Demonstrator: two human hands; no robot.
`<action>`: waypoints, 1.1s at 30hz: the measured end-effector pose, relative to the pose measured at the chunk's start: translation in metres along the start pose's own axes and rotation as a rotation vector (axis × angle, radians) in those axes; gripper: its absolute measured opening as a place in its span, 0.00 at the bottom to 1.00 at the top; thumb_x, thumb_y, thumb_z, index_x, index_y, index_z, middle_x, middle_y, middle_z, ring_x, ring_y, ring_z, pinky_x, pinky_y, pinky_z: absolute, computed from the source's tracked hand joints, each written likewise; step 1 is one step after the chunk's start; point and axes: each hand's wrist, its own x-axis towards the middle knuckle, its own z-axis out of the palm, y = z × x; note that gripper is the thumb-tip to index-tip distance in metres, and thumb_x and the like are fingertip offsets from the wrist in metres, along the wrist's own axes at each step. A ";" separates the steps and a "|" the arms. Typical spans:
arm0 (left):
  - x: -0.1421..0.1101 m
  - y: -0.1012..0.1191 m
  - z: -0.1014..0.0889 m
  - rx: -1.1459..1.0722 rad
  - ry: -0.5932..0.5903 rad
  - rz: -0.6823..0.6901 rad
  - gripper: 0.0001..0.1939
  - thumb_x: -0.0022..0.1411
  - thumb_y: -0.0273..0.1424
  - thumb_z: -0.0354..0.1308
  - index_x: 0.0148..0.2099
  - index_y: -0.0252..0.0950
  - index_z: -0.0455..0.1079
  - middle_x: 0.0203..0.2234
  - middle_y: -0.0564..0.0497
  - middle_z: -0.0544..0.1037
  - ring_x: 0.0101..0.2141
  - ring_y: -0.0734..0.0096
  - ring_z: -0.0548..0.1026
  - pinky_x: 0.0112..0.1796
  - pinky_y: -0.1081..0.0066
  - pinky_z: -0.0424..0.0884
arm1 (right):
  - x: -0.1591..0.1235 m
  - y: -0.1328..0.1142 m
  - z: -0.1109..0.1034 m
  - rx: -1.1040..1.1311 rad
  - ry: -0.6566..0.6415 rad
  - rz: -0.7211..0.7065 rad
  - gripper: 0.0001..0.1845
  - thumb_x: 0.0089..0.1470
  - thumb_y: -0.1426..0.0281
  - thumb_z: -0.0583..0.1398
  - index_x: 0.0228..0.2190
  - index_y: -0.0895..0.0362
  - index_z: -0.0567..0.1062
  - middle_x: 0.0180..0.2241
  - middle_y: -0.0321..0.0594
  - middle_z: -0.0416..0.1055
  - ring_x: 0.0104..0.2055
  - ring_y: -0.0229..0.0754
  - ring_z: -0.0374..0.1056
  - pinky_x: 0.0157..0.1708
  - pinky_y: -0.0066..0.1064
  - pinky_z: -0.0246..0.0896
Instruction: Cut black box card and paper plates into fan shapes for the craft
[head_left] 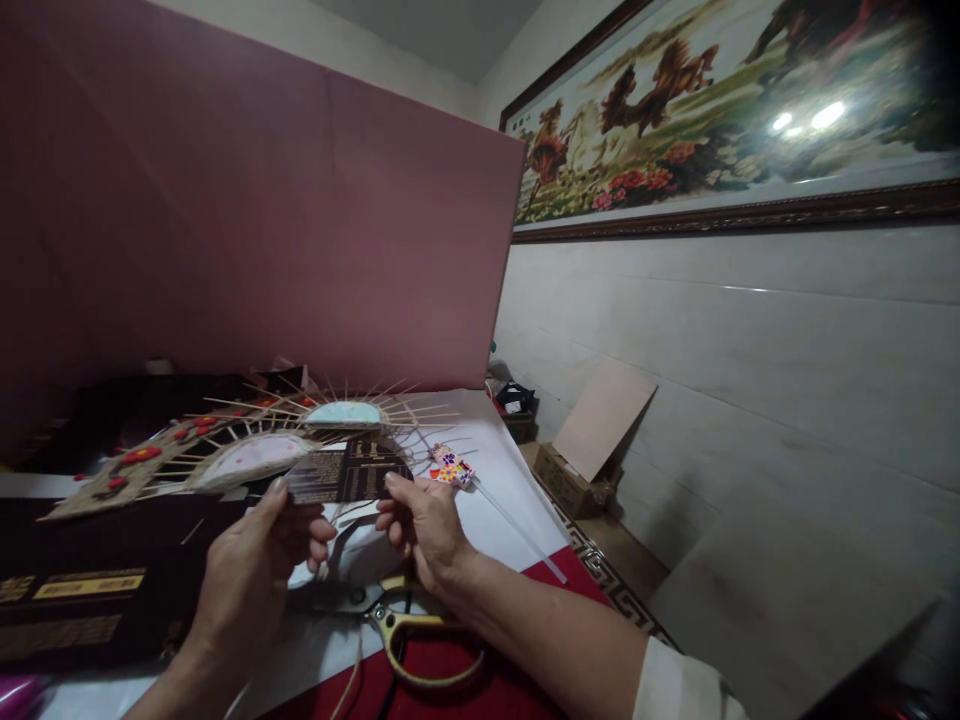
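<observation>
My left hand [255,565] and my right hand [424,525] each pinch an end of a dark printed card [345,475] with gold lettering, held flat above the table. Right behind the card lie two half-round pieces ringed with thin wooden sticks, one pinkish [251,458] and one pale blue [345,413]. A small colourful patterned piece on a clear stick [452,468] lies just past my right hand. Scissors with yellow handles [409,625] lie under my right wrist.
A woven strip with red flowers [127,470] runs to the left. A dark box with gold labels [75,590] sits at the left. A pink board [262,200] stands behind the table. An open cardboard box [585,450] is on the floor by the tiled wall.
</observation>
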 end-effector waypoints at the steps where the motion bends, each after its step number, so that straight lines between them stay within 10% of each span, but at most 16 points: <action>1: 0.000 0.002 0.000 0.001 0.011 0.010 0.16 0.48 0.41 0.64 0.24 0.31 0.74 0.14 0.46 0.77 0.14 0.71 0.69 0.16 0.73 0.65 | 0.001 -0.002 -0.001 -0.001 0.009 -0.001 0.20 0.44 0.56 0.65 0.19 0.61 0.71 0.14 0.36 0.69 0.11 0.28 0.55 0.09 0.19 0.39; 14: -0.007 0.006 0.004 0.145 -0.072 0.092 0.23 0.53 0.50 0.58 0.29 0.32 0.74 0.17 0.45 0.77 0.14 0.67 0.69 0.17 0.69 0.62 | 0.003 -0.008 -0.007 -0.055 0.049 -0.138 0.25 0.44 0.49 0.64 0.19 0.59 0.69 0.12 0.33 0.65 0.10 0.26 0.49 0.09 0.20 0.35; 23: 0.012 0.046 -0.050 1.706 0.065 0.638 0.23 0.49 0.52 0.58 0.39 0.41 0.73 0.38 0.38 0.75 0.24 0.55 0.72 0.22 0.67 0.48 | 0.021 -0.014 -0.019 0.077 0.188 -0.183 0.24 0.45 0.51 0.65 0.22 0.59 0.68 0.15 0.32 0.65 0.11 0.26 0.51 0.09 0.19 0.42; 33: 0.018 0.034 -0.066 1.784 0.023 0.609 0.18 0.63 0.25 0.40 0.35 0.35 0.73 0.30 0.44 0.71 0.29 0.56 0.74 0.26 0.66 0.57 | 0.021 -0.013 -0.019 0.098 0.187 -0.178 0.24 0.45 0.51 0.65 0.23 0.60 0.68 0.15 0.31 0.65 0.11 0.26 0.50 0.09 0.19 0.41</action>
